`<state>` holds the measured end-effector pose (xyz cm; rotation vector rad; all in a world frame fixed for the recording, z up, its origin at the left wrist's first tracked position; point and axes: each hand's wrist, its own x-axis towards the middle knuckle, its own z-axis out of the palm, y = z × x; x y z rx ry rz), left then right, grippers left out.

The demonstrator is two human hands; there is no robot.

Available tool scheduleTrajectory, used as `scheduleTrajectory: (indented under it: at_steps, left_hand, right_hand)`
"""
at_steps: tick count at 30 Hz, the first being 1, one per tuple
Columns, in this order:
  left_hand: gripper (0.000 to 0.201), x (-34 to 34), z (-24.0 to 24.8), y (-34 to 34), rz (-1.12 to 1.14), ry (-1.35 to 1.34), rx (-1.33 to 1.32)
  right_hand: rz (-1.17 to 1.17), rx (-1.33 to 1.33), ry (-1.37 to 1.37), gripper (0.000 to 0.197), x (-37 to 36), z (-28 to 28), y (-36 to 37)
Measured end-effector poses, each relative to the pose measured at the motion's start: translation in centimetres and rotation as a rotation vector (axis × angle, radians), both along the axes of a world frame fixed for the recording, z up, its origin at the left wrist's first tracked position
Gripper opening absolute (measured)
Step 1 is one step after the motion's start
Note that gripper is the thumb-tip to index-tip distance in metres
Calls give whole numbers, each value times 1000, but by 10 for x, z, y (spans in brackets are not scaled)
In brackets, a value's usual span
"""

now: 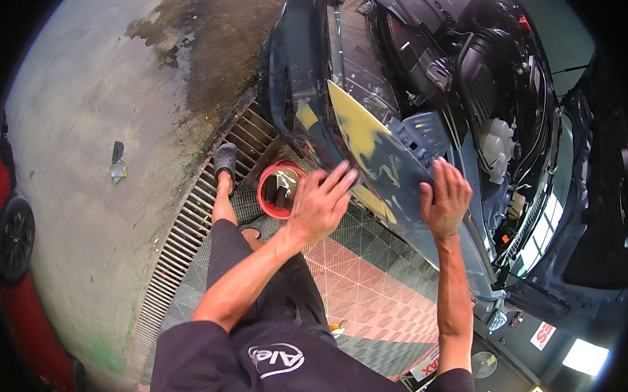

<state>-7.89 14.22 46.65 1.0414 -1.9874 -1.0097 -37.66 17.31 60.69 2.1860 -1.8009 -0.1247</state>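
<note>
My left hand (321, 204) reaches to the front edge of a car's fender panel (396, 171), its fingers stretched forward and held close together. Something dark shows at those fingertips, mostly hidden under them; I cannot make out what it is. Flat on the same panel, toward the engine bay, rests my right hand (447, 202), open and with its thumb apart. The panel is dark grey-blue with dull patches of yellow filler (356, 122) along its edge. A smaller yellow patch marks the dark bumper (293, 93) beside it.
A red bucket (264, 191) holding liquid and dark pieces stands by my feet. A metal drain grate (171, 253) crosses the floor beside tiled matting (358, 277). The engine bay (486, 72) is exposed on the right. A red car (20, 296) stands at far left.
</note>
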Motion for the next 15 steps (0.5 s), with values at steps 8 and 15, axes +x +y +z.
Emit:
scheduleTrajectory:
  at_steps: [8, 15]
  left_hand:
    - [42, 94, -39, 119, 233, -40, 568]
    - [42, 105, -41, 133, 234, 0, 617]
  right_hand:
    - [31, 129, 202, 79, 96, -85, -75]
    - [104, 20, 245, 71, 132, -118, -123]
